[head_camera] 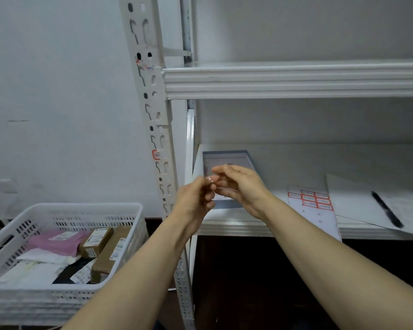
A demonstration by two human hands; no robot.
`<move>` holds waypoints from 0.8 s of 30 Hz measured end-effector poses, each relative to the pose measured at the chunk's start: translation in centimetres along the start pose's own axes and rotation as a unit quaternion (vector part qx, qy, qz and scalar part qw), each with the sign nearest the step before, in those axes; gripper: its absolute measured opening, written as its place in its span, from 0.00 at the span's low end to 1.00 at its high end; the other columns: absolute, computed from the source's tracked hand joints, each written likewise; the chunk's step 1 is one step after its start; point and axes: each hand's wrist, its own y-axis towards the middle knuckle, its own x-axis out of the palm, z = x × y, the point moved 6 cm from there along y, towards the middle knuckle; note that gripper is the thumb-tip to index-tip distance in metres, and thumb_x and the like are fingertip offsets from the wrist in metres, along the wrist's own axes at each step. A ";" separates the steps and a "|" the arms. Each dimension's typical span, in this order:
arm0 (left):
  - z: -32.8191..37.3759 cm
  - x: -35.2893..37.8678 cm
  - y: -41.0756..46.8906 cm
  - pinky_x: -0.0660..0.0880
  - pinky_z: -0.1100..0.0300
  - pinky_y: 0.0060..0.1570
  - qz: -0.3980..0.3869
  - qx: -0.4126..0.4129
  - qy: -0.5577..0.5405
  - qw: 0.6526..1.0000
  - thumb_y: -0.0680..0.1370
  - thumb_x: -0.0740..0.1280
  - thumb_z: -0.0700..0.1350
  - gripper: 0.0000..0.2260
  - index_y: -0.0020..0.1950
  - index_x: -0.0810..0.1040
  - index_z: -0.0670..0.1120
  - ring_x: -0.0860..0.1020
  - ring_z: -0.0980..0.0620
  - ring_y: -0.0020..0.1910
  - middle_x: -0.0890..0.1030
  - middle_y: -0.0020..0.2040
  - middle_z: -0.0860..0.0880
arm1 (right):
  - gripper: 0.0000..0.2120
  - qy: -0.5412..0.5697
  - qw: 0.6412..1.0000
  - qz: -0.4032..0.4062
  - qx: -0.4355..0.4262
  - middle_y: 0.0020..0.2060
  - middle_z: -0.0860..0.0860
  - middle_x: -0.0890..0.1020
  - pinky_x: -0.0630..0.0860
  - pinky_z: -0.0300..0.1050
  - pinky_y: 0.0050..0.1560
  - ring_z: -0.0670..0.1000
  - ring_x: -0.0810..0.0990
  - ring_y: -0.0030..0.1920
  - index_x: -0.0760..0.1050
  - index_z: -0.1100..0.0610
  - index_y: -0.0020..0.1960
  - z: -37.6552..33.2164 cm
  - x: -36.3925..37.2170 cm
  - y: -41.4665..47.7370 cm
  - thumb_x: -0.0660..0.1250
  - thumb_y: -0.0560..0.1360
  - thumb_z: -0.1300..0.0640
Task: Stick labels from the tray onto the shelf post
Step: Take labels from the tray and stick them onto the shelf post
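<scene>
Red-bordered label sheet (310, 201) lies flat on the shelf (272, 226); one label (156, 154) sticks on the slotted post (157, 129).

The head-worn wide-angle camera looks forward and somewhat down from the person's standpoint, close to the white shelf post (156, 139), which rises left of centre. The forearms (141, 270) enter from the bottom edge. A shelf board (296, 79) spans the right half, and a white basket (65, 210) fills the lower left.

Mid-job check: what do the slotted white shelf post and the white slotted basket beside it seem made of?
Slotted white shelf post: probably painted steel, matte off-white; thin folded section with punched keyhole slots. White slotted basket: looks like moulded plastic, slightly glossy; regular slot rows and a thick rounded rim.
</scene>
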 end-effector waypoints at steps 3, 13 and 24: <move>-1.1 1.2 0.7 0.62 0.66 0.23 -0.021 -0.041 -0.005 0.999 0.73 0.64 0.39 0.03 0.44 0.77 0.42 0.65 0.57 0.25 0.73 0.32 0.49 | 0.07 -0.037 0.999 -0.019 0.001 0.39 0.50 0.84 0.79 0.43 0.51 0.48 0.82 0.42 0.80 0.54 0.47 -0.6 -1.6 -0.6 0.63 0.77 0.61; -2.5 3.8 2.0 0.64 0.68 0.23 -0.074 -0.130 0.003 0.989 0.74 0.66 0.40 0.09 0.34 0.81 0.44 0.66 0.57 0.23 0.74 0.29 0.50 | 0.12 -0.112 0.991 -0.045 -0.057 0.38 0.51 0.83 0.78 0.34 0.44 0.43 0.83 0.39 0.80 0.58 0.47 -1.8 -4.8 -1.2 0.71 0.67 0.71; -3.0 3.5 3.3 0.64 0.68 0.23 -0.074 -0.163 0.003 0.984 0.74 0.66 0.41 0.06 0.37 0.76 0.43 0.66 0.58 0.22 0.73 0.29 0.49 | 0.07 -0.079 0.995 0.005 -0.058 0.34 0.50 0.85 0.80 0.37 0.44 0.46 0.83 0.38 0.83 0.58 0.43 -1.0 -5.9 0.5 0.73 0.67 0.66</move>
